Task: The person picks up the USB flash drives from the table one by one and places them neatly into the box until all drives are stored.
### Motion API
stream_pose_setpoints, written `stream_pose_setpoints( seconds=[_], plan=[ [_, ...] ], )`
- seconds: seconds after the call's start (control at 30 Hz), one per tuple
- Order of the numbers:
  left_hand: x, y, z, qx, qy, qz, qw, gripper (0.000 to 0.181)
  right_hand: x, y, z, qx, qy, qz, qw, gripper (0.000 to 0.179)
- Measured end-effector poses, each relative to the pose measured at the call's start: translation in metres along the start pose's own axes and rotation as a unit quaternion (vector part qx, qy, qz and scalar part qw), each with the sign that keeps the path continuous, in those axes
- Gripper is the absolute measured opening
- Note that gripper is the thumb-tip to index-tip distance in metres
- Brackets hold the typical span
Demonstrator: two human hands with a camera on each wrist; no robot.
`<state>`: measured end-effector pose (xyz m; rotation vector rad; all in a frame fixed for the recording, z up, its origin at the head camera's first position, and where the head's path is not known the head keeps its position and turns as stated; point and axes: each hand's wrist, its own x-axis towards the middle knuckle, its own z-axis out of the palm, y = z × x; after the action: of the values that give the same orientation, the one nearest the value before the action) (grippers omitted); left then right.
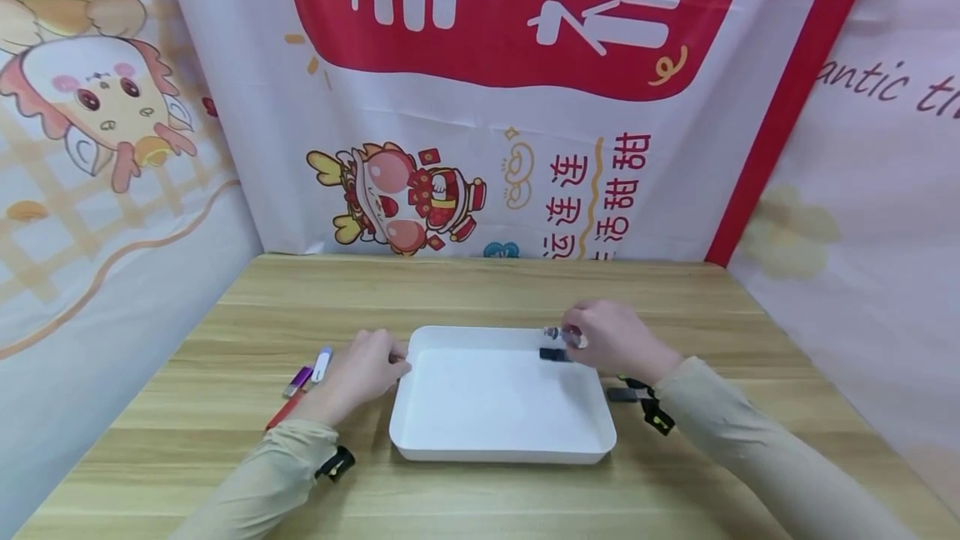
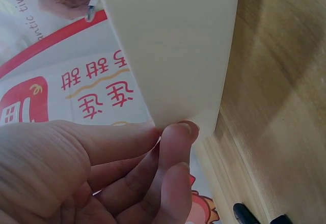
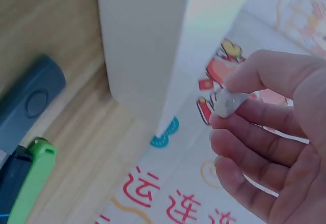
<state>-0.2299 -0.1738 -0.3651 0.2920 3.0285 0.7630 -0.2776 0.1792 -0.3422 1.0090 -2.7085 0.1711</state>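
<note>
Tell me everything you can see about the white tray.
The white tray is rectangular, with rounded corners and raised walls around a flat floor. It looks like smooth, plain plastic. It sits upright, open side up, on the wooden table, its long side running left to right. The left hand holds its left rim near the far corner. The right hand is above its far right corner, where a small black object lies inside.

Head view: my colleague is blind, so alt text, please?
The right hand holds a small object at the far right corner of a white tray; the left hand pinches its left edge. Small items flank it on a wooden table.
</note>
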Motion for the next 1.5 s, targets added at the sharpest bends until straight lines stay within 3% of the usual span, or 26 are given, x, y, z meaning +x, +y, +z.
stream_pose_setpoints(
  seconds=[0.13, 0.3, 0.53, 1.1, 1.5],
  plan=[
    [0.000, 0.002, -0.001, 0.000, 0.000, 0.002, 1.0000, 0.043, 0.003, -0.005, 0.006, -0.012, -0.026, -0.031, 0.9991, 0.014],
    [-0.001, 0.004, -0.002, -0.001, -0.002, 0.001, 1.0000, 0.041, 0.006, -0.011, 0.010, -0.039, -0.070, -0.042, 0.9959, 0.015],
    [-0.002, 0.003, -0.002, -0.002, -0.003, 0.000, 1.0000, 0.040, 0.007, -0.013, 0.017, -0.079, -0.089, -0.049, 0.9917, 0.018],
    [-0.002, 0.002, -0.003, -0.004, -0.008, -0.005, 0.9999, 0.036, 0.007, -0.005, 0.026, -0.081, -0.123, -0.031, 0.9886, 0.023],
    [-0.002, 0.003, -0.004, -0.008, -0.007, -0.006, 0.9999, 0.041, 0.010, -0.004, 0.034, -0.104, -0.129, -0.041, 0.9853, 0.023]
  ],
)
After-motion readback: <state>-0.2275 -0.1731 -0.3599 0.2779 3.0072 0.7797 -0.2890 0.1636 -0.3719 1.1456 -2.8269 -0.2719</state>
